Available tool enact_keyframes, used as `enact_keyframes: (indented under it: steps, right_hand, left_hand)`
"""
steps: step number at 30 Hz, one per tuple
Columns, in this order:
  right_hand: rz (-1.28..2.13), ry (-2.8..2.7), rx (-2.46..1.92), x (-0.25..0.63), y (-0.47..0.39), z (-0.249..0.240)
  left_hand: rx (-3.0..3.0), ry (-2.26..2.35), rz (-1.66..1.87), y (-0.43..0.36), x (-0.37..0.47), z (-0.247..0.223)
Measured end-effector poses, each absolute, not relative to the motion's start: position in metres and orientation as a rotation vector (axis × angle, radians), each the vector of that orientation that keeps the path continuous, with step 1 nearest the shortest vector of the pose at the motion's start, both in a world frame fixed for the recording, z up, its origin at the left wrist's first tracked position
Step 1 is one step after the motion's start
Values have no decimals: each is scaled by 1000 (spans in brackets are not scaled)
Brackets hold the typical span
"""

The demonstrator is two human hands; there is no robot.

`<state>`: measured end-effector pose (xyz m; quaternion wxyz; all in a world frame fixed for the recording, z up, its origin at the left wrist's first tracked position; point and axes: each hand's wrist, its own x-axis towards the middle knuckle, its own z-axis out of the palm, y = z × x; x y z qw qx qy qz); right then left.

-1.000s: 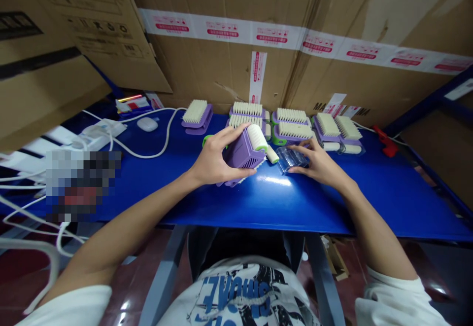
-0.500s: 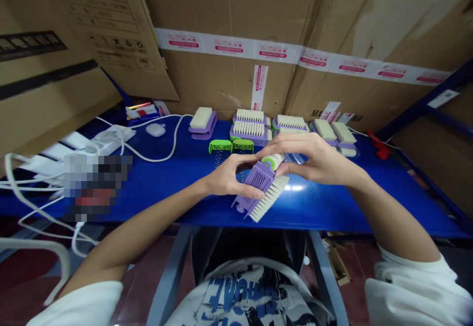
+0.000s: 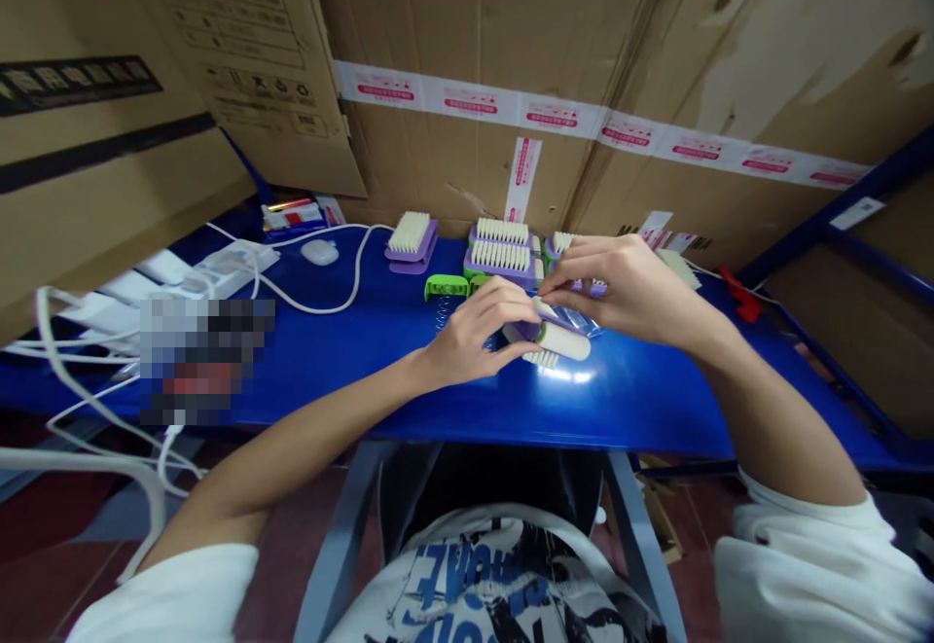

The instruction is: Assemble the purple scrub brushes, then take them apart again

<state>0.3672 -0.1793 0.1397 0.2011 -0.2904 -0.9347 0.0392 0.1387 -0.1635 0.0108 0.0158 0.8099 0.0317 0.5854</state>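
My left hand (image 3: 483, 334) grips a purple and white brush (image 3: 564, 341) above the blue table, fingers over its top and thumb below. The brush's white rounded end points right and some bristles show underneath; the rest is covered by my fingers. At the upper side of the brush, my right hand (image 3: 617, 283) has its fingertips pinched together, and what lies between them is hidden. Just behind my left hand are a green clip-like part (image 3: 447, 285) and a coiled spring (image 3: 442, 314). Clear plastic film (image 3: 575, 320) lies beneath my right hand.
Several purple brushes with white bristles (image 3: 500, 256) stand along the back, one apart (image 3: 410, 236) to the left. A white mouse (image 3: 319, 252), cables and a power strip (image 3: 237, 268) occupy the left. Cardboard (image 3: 438, 157) walls the back; a red object (image 3: 740, 295) lies right.
The brush has been turned, so its bristles face down and its white end points right. My right hand has moved from around the white end to a pinch at the upper side.
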Motion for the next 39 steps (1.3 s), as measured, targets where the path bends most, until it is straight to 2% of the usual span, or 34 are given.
enact_keyframes:
  steps: [3, 7, 12, 16, 21, 25, 32, 39]
  right_hand:
    - [188, -2611, -880, 376, -190, 121]
    - [305, -2439, -1091, 406, -233, 57]
    - [1, -2242, -1392, 413, -262, -29]
    - [-186, -2194, -1383, 399, -243, -47]
    - [-445, -2148, -1193, 401, -245, -28]
    - [-583, -2196, -987, 411, -255, 16]
    - [-248, -2698, -752, 414, -226, 107]
    - [-46, -2743, -816, 385, -192, 125]
  left_hand:
    - [2589, 95, 1745, -157, 144, -2]
    - [2729, 144, 1464, -153, 145, -19]
    - [2897, 216, 1235, -154, 146, -28]
    - [3026, 248, 1274, -151, 152, -34]
    - [3045, 236, 1335, -151, 157, -30]
    - [2863, 207, 1496, -156, 155, -25]
    - [2609, 174, 1683, -152, 145, -14]
    - [2502, 226, 1725, -146, 132, 5]
